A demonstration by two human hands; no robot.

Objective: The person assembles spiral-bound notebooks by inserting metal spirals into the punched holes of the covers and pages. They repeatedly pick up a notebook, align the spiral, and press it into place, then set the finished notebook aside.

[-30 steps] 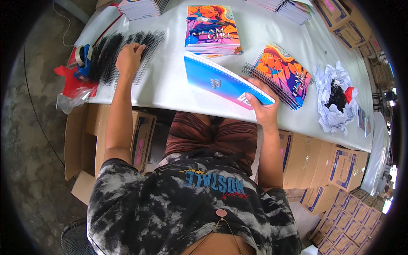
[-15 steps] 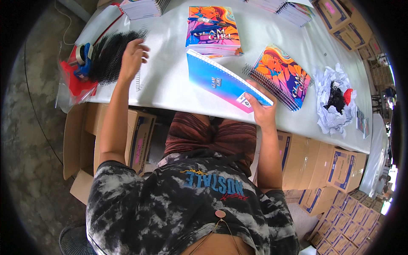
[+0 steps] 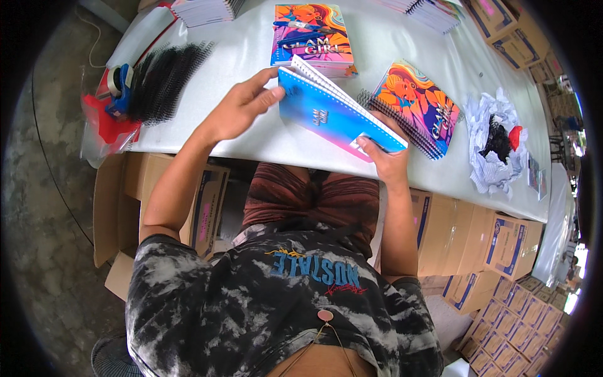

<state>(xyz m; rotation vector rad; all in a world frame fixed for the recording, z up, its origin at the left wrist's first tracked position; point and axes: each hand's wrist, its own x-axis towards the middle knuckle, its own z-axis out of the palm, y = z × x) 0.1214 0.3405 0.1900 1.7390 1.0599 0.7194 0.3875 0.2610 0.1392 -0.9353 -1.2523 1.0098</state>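
An unbound notebook [image 3: 333, 116] with a blue-to-pink cover is held tilted over the table's near edge. Punched holes run along its upper edge, and the sheets fan slightly apart there. My right hand [image 3: 391, 154] grips its right end, thumb on the cover and fingers behind. At the left end, my left hand [image 3: 242, 108] closes on the corner with thumb and fingers; its fingertips are partly hidden. Beyond the notebook is a stack of colourful-covered notebooks [image 3: 311, 47] with a pen on top. Right of my right hand lie coil-bound notebooks [image 3: 418, 107].
Loose black spiral coils [image 3: 169, 81] lie at the left, beside a blue tape dispenser [image 3: 119, 91] and red plastic [image 3: 103, 125]. Crumpled paper [image 3: 493, 144] with black and red bits sits at the right. Cardboard boxes [image 3: 465, 232] stand under the table [image 3: 239, 147].
My left hand has come from the coils to the notebook's left end and taken hold there. The sheets have parted slightly along the punched edge; my right hand keeps its grip.
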